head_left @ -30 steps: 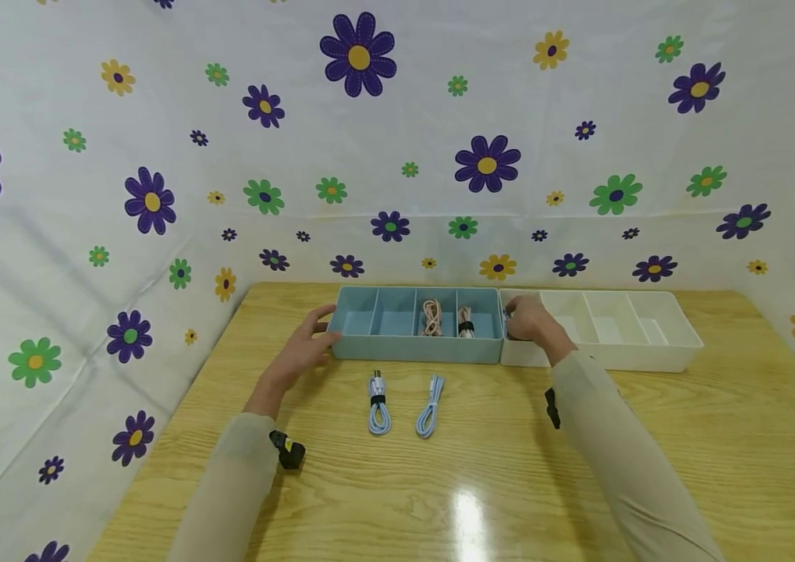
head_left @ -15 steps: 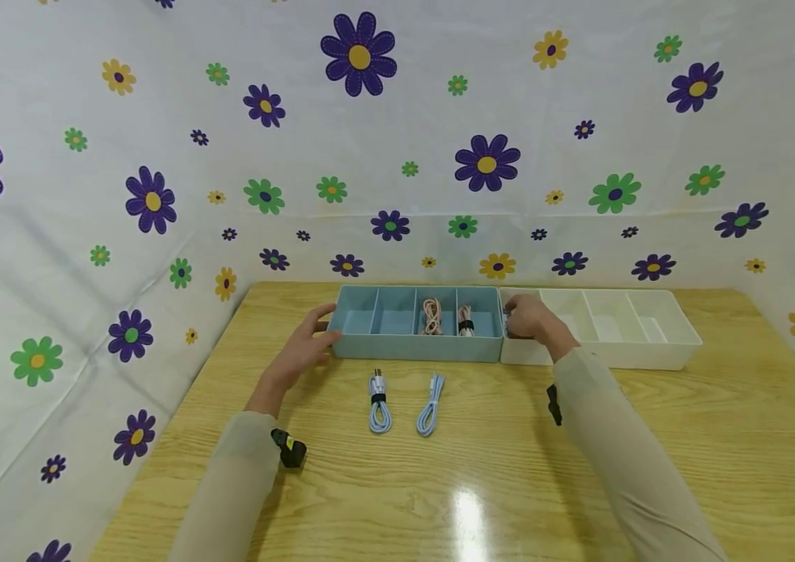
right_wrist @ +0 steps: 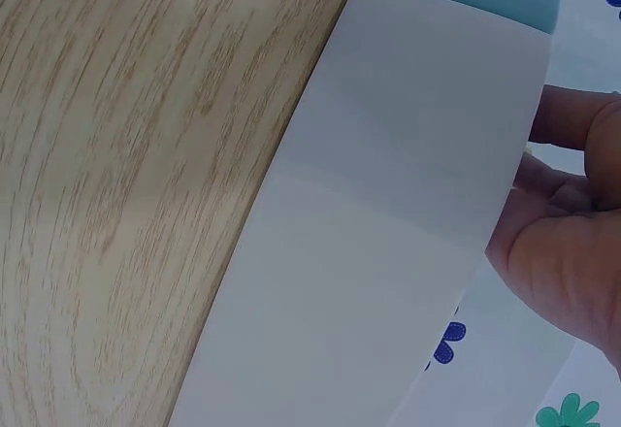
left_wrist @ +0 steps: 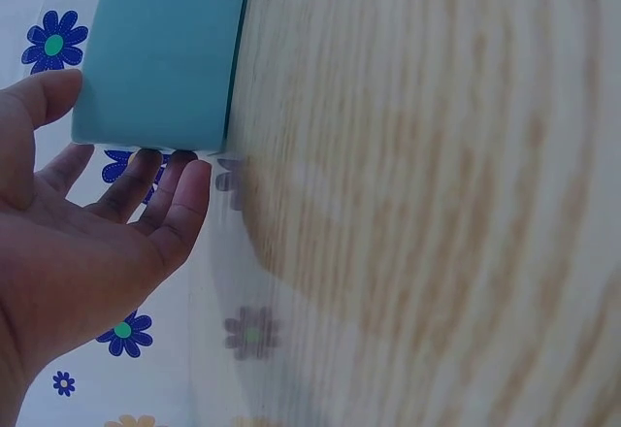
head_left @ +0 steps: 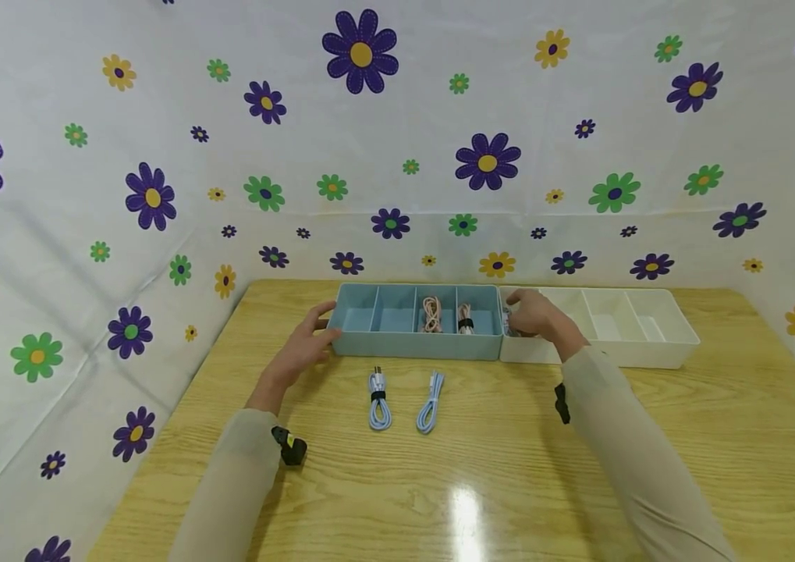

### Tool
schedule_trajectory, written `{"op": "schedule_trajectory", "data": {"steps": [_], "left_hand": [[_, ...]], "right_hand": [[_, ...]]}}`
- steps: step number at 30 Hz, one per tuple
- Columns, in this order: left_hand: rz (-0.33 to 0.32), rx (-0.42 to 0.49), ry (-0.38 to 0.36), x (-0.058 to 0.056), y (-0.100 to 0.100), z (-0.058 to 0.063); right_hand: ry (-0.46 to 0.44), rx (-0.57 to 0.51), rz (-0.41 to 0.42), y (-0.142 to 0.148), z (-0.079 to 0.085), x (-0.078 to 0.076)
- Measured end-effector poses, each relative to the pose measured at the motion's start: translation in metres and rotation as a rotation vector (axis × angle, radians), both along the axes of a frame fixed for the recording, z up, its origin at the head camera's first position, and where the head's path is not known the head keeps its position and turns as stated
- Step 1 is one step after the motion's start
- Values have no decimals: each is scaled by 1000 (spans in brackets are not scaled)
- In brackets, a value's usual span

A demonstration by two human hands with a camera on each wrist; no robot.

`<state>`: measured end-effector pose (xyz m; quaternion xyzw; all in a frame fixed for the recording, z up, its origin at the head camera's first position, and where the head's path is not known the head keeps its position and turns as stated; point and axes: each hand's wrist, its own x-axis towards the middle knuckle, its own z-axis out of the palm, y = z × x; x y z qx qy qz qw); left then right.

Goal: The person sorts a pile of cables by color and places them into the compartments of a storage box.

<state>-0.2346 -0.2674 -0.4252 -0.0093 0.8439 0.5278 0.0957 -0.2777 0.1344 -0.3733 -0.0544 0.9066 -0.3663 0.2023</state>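
In the head view, my left hand rests at the left end of the blue divided box. The left wrist view shows its thumb and fingertips spread against the box's end wall. My right hand reaches into the leftmost compartment of the white divided box. A greyish bundle shows beside its fingers there. The right fingertips are hidden behind the front wall in the right wrist view, so I cannot tell whether they hold the bundle.
Two light-blue coiled cables, one with a black strap and one without, lie on the wooden table. Inside the blue box are a pink cable and a strapped pale cable. A flowered cloth hangs behind.
My right hand has shifted slightly right and up within the white box's leftmost compartment, and more of the greyish bundle shows. My left hand stays at the blue box's end.
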Motion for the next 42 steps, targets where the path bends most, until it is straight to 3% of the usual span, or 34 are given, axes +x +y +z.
{"op": "schedule_trajectory", "data": {"steps": [12, 26, 32, 42], "left_hand": [[2, 1, 4, 1, 1, 0], [5, 57, 2, 1, 2, -2], [12, 113, 32, 1, 4, -3], [26, 134, 59, 1, 7, -5]], "right_hand": [[104, -97, 51, 3, 5, 12], [182, -148, 36, 13, 3, 38], [212, -176, 35, 14, 8, 49], [237, -226, 32, 9, 8, 61]]}}
